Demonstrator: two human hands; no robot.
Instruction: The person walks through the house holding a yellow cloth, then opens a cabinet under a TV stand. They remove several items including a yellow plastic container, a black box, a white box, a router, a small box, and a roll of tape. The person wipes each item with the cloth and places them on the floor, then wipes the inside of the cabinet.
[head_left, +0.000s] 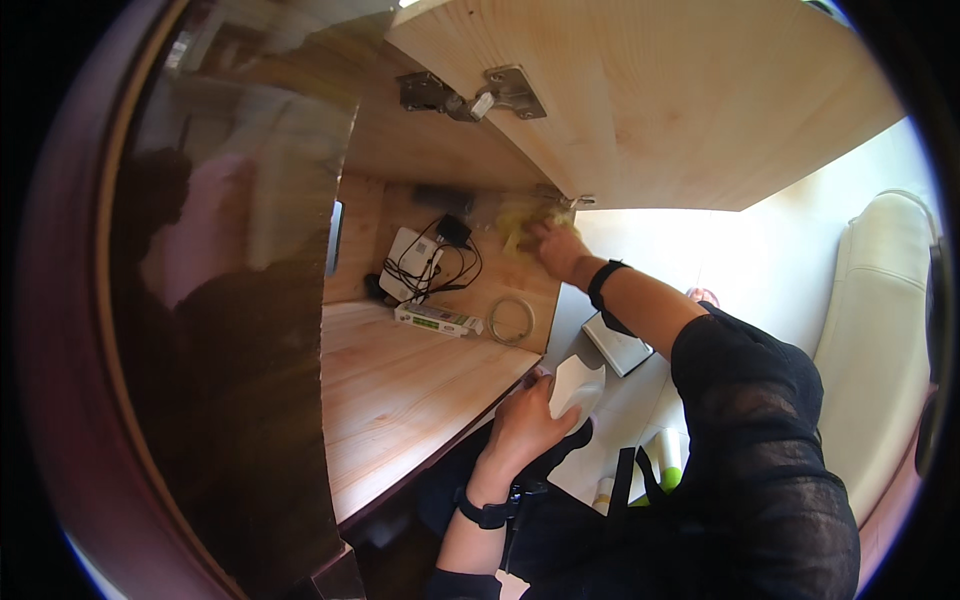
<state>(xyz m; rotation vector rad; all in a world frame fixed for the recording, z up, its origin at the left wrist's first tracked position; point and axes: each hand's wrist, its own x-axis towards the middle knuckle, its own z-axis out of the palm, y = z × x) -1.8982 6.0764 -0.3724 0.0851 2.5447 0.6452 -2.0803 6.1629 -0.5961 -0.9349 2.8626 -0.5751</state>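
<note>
Inside an open wooden cabinet (pixel 420 400), my right hand (pixel 560 250) reaches to the right inner panel with its fingers closed on a yellow cloth (pixel 522 228), blurred and partly behind them. At the cabinet's front edge my left hand (pixel 525 425) grips a white, thin-walled item (pixel 580 380), its exact kind unclear. In the compartment lie a white device (pixel 405 265), a black adapter (pixel 453 232) with tangled black cables, a dark cylinder (pixel 440 200), a long printed box (pixel 437 319) and a pale coiled cable (pixel 512 322).
An open wooden door (pixel 650 110) with metal hinges hangs overhead. A glossy dark panel (pixel 220 350) stands at the left. On the pale floor are a silver flat object (pixel 615 343) and a white-and-green container (pixel 668 455). A cream sofa (pixel 875 300) is at the right.
</note>
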